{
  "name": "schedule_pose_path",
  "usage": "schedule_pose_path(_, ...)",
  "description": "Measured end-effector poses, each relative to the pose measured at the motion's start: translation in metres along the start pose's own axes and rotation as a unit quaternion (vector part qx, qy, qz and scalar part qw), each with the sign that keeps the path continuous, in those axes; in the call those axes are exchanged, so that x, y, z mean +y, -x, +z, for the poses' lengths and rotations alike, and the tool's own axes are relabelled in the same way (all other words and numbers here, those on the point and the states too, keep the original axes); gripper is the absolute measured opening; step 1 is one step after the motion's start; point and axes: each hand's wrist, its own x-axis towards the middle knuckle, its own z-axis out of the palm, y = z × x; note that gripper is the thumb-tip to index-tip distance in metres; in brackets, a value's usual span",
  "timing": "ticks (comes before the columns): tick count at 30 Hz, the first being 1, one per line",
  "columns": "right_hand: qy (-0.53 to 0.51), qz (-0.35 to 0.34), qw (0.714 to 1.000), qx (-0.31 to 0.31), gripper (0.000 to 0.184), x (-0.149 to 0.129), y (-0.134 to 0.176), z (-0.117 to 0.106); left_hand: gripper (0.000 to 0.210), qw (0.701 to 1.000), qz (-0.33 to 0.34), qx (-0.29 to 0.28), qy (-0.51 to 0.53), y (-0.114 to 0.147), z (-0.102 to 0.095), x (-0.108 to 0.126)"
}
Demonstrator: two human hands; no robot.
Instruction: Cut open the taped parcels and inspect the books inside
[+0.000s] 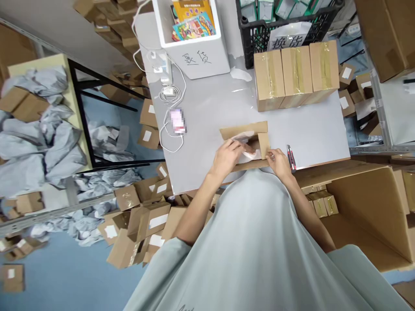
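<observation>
A small cardboard box [263, 146] with its flaps up lies at the table's front edge, close to my body. Inside it I see pale, crinkled wrapping [245, 135] around something brownish. My left hand [227, 156] reaches over the box's left side, its fingers bent down onto the wrapping; what the fingertips hold is hidden. At the right end, my right hand [279, 163] pinches the edge of the box's flap. Just right of that hand lies a red and black utility knife [291, 158], apart from it.
Three taped cardboard boxes [296, 77] stand before a black crate [292, 32]. A white foam bin [197, 54] holds colourful booklets. Cables and a phone [178, 121] lie on the table [207, 103] at left. A large open carton [366, 211] is below right.
</observation>
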Motion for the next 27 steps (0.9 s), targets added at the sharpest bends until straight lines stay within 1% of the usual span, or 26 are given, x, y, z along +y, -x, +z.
schedule_pose_path(2,-0.012,-0.019,1.000,0.014,0.029,-0.002,0.002,-0.006,0.023,0.999,0.027,0.027,-0.019,0.013,-0.024,0.014)
schedule_pose_path(3,-0.028,-0.033,0.999,0.024,0.028,-0.005,0.003,-0.011,0.023,0.998,0.028,0.049,-0.021,0.019,-0.035,0.020)
schedule_pose_path(6,-0.115,-0.058,0.990,0.055,0.032,-0.019,0.008,-0.029,0.017,0.990,-0.011,0.141,0.026,0.033,-0.061,0.034)
schedule_pose_path(8,-0.177,-0.056,0.980,0.072,0.039,-0.034,0.013,-0.044,0.017,0.977,-0.052,0.190,0.081,0.038,-0.070,0.036)
schedule_pose_path(9,-0.196,-0.056,0.976,0.082,0.040,-0.044,0.016,-0.051,0.020,0.969,-0.078,0.207,0.112,0.040,-0.072,0.035)
schedule_pose_path(11,-0.199,-0.076,0.970,0.114,0.039,-0.065,0.025,-0.065,0.028,0.949,-0.134,0.224,0.173,0.042,-0.072,0.030)
schedule_pose_path(14,-0.146,-0.141,0.958,0.203,0.040,-0.100,0.042,-0.080,0.037,0.924,-0.202,0.222,0.238,0.045,-0.067,0.021)
schedule_pose_path(15,-0.126,-0.163,0.951,0.231,0.043,-0.112,0.047,-0.083,0.037,0.919,-0.213,0.218,0.252,0.046,-0.065,0.018)
schedule_pose_path(16,-0.107,-0.185,0.945,0.246,0.048,-0.123,0.053,-0.085,0.038,0.915,-0.219,0.213,0.264,0.048,-0.063,0.016)
schedule_pose_path(20,-0.031,-0.276,0.932,0.235,0.063,-0.155,0.076,-0.093,0.038,0.907,-0.220,0.200,0.297,0.055,-0.060,0.014)
schedule_pose_path(21,-0.016,-0.288,0.926,0.245,0.066,-0.160,0.083,-0.097,0.037,0.905,-0.221,0.198,0.303,0.057,-0.060,0.013)
schedule_pose_path(24,0.001,-0.294,0.909,0.294,0.068,-0.170,0.109,-0.113,0.037,0.900,-0.223,0.196,0.318,0.063,-0.062,0.011)
schedule_pose_path(25,0.001,-0.299,0.908,0.294,0.070,-0.173,0.116,-0.117,0.038,0.899,-0.223,0.197,0.321,0.065,-0.063,0.010)
schedule_pose_path(27,0.001,-0.317,0.913,0.258,0.071,-0.178,0.121,-0.118,0.039,0.898,-0.217,0.200,0.327,0.069,-0.065,0.009)
